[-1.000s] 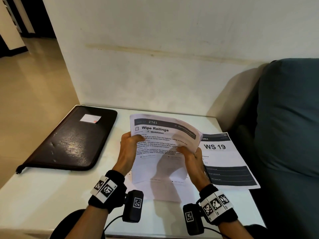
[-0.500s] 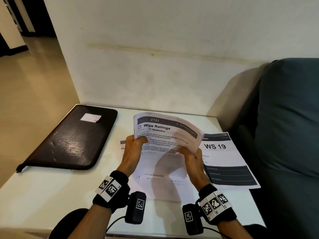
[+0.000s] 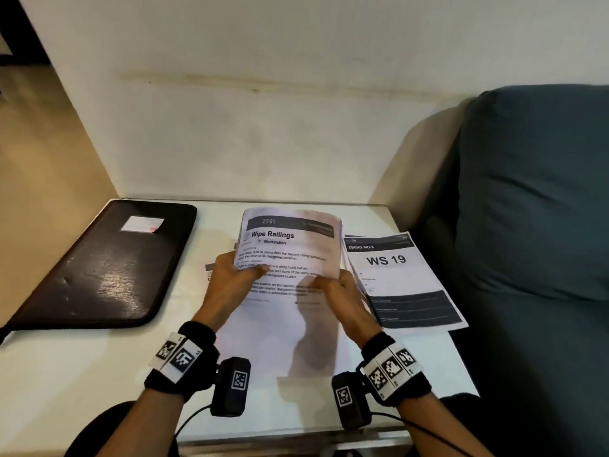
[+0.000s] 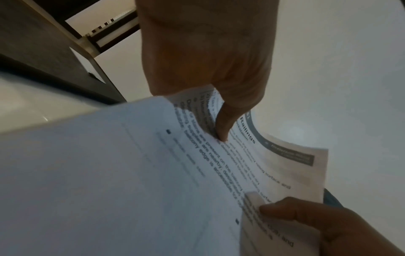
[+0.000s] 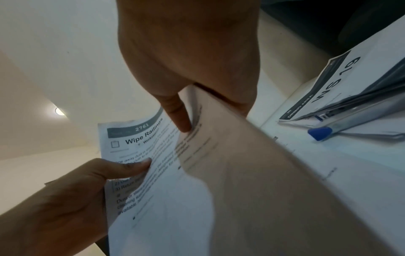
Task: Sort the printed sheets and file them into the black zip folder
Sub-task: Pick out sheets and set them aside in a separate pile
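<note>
I hold a stack of printed sheets [image 3: 290, 252] headed "Wipe Railings" above the white table [image 3: 66, 374], its top curling toward me. My left hand [image 3: 230, 282] pinches the stack's left edge, thumb on the front. My right hand [image 3: 342, 291] pinches the right edge the same way. The thumb tips press the page in the wrist views, with the left hand [image 4: 221, 128] and the right hand [image 5: 181, 119] seen from behind. A "WS 19" sheet [image 3: 395, 275] lies flat to the right. The black zip folder [image 3: 105, 265] lies zipped at the left.
More white sheets [image 3: 280, 341] lie on the table under my hands. A pen with a blue cap [image 5: 320, 132] lies among the papers under the WS 19 sheet [image 5: 342, 76]. A dark teal sofa [image 3: 534, 225] borders the table's right side; a wall stands behind.
The held stack has swung upright and squared up between both hands. The view has shifted a little to the right.
</note>
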